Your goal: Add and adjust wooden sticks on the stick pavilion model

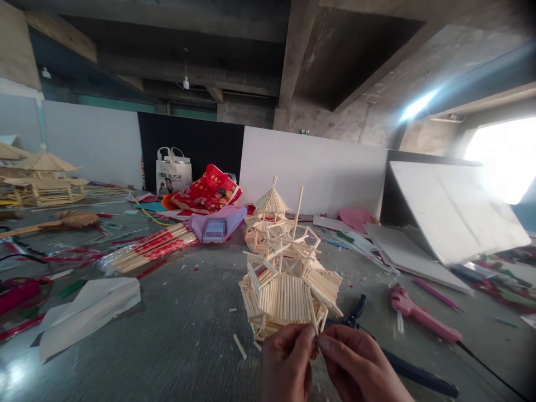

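A model pavilion built of thin wooden sticks (288,285) stands on the grey floor right in front of me, one long stick rising from its top. My left hand (287,363) and my right hand (358,365) meet at its lower front edge. Both are closed in a pinch, fingertips touching each other around a thin wooden stick (313,318) that leans against the model's front. A second, smaller stick pavilion (268,218) stands just behind it.
Dark cutters (355,312) and a pink glue gun (422,315) lie to the right. Bundled sticks in red wrappers (151,248) and white paper (90,310) lie left. White boards (448,212) lean at right; finished models (44,178) sit far left.
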A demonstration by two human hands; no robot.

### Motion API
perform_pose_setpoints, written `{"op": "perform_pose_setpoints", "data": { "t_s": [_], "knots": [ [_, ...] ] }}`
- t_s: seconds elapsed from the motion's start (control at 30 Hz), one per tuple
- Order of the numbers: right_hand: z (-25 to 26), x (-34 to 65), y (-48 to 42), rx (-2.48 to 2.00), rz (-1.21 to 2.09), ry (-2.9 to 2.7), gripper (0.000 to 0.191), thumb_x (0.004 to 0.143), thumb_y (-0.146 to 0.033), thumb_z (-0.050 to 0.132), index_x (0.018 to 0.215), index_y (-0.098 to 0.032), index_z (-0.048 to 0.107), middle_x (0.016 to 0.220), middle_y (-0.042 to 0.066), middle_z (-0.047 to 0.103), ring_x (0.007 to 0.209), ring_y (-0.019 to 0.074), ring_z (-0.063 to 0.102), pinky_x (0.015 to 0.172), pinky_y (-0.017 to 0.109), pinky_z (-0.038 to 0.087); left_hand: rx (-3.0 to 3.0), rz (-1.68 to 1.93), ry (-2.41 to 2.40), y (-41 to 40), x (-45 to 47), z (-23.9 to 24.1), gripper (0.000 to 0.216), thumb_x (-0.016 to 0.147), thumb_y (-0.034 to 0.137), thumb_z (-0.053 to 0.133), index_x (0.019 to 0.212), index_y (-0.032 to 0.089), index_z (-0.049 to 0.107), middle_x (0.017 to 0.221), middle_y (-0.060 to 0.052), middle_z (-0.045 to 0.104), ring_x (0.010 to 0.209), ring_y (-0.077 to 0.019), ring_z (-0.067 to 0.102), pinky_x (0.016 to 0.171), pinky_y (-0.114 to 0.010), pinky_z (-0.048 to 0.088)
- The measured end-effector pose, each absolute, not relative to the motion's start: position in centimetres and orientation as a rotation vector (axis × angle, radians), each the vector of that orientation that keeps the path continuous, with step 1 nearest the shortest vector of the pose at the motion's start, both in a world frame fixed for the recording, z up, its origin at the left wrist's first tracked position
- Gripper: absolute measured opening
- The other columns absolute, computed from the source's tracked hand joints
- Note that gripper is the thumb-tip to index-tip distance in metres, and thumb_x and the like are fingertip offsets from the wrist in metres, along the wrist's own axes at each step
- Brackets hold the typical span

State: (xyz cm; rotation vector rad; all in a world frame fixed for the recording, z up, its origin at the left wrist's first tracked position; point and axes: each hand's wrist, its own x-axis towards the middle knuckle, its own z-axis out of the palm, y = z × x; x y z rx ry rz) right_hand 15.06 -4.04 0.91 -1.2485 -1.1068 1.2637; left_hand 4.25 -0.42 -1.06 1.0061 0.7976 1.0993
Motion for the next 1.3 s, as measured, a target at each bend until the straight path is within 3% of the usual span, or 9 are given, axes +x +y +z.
{"op": "perform_pose_setpoints", "data": {
  "t_s": [0.17,0.43,0.63,1.1,1.3],
  "knots": [
    [1.0,15.0,-4.1,-1.273,1.263,-1.091,0.046,0.069,-0.056,0.062,0.062,-0.014,0.045,0.043,-0.007,0.034,0.031,0.0009,0.025,0.029,0.013,0.015,0.850,1.149,0.746,-0.2,4.8,-1.6,0.040,0.053,0.053,0.068,0.053,0.013,0.059,0.043,0.006,0.037,0.042,-0.0042,0.028,0.040,-0.017,0.021],
    [0.7,15.1,-3.9,-1.265,1.272,-1.101,0.045,0.070,-0.055,0.061,0.060,-0.014,0.044,0.044,-0.006,0.035,0.030,0.0012,0.026,0.029,0.013,0.015,0.673,1.119,0.719,-0.5,4.6,-1.1,0.031,0.050,0.042,0.072,0.056,0.013,0.064,0.045,0.005,0.043,0.045,-0.0048,0.036,0.044,-0.015,0.029],
    [0.7,15.1,-3.9,-1.269,1.286,-1.085,0.045,0.070,-0.055,0.061,0.062,-0.014,0.046,0.044,-0.006,0.036,0.030,0.0014,0.026,0.028,0.013,0.016,0.748,0.946,0.749,-0.7,3.9,-0.4,0.027,0.064,0.041,0.063,0.070,0.015,0.065,0.031,0.011,0.030,0.027,-0.0013,0.018,0.029,-0.015,0.012],
    [0.8,15.1,-4.2,-1.237,1.358,-1.007,0.046,0.066,-0.055,0.066,0.066,-0.012,0.050,0.045,-0.006,0.037,0.032,0.0006,0.026,0.030,0.013,0.014,0.634,0.881,0.571,-0.5,3.6,0.2,0.019,0.068,0.032,0.061,0.070,0.013,0.064,0.042,0.010,0.036,0.029,0.0015,0.022,0.031,-0.015,0.013],
    [0.5,15.1,-4.3,-1.239,1.367,-1.020,0.047,0.067,-0.056,0.066,0.063,-0.014,0.044,0.046,-0.006,0.037,0.033,0.0007,0.026,0.030,0.013,0.015,0.623,0.898,0.577,-0.6,3.5,0.1,0.019,0.067,0.030,0.063,0.070,0.011,0.065,0.043,0.009,0.036,0.030,0.0014,0.025,0.032,-0.015,0.014]
  ]
}}
